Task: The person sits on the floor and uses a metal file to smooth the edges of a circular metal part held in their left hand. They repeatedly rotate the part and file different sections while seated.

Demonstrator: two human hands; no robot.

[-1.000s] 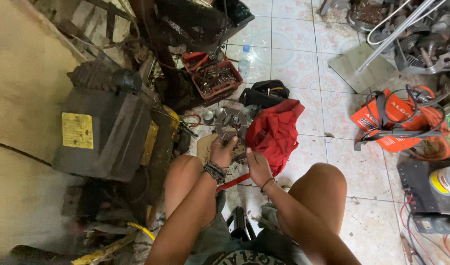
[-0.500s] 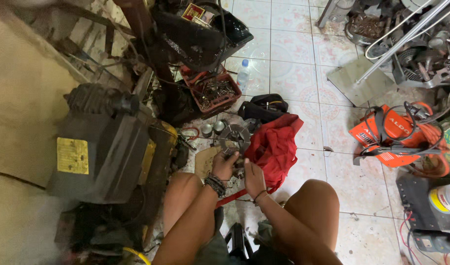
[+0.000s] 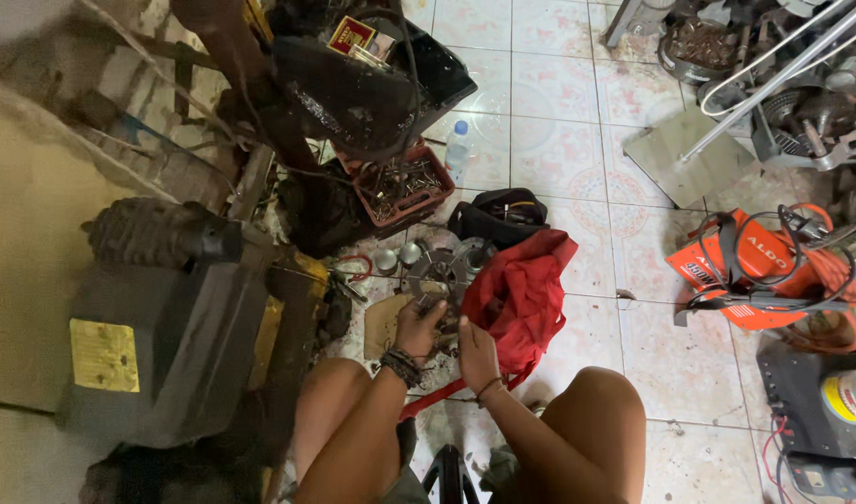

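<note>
Large grey machine housing [image 3: 167,345] at the person's left, on the tiled floor [image 3: 558,140]. Red cloth [image 3: 521,294] bunched just right of the hands. Round metal disc part [image 3: 439,275] on the floor, ahead of the knees. Left hand [image 3: 418,327] reaches forward, fingers curled on the disc's near edge. Right hand [image 3: 474,355] beside it, knuckles up; grip hidden, cannot tell.

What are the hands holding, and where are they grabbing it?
Both the left hand and right hand are on a small metal part beside the red cloth; the exact grip cannot be told.
</note>
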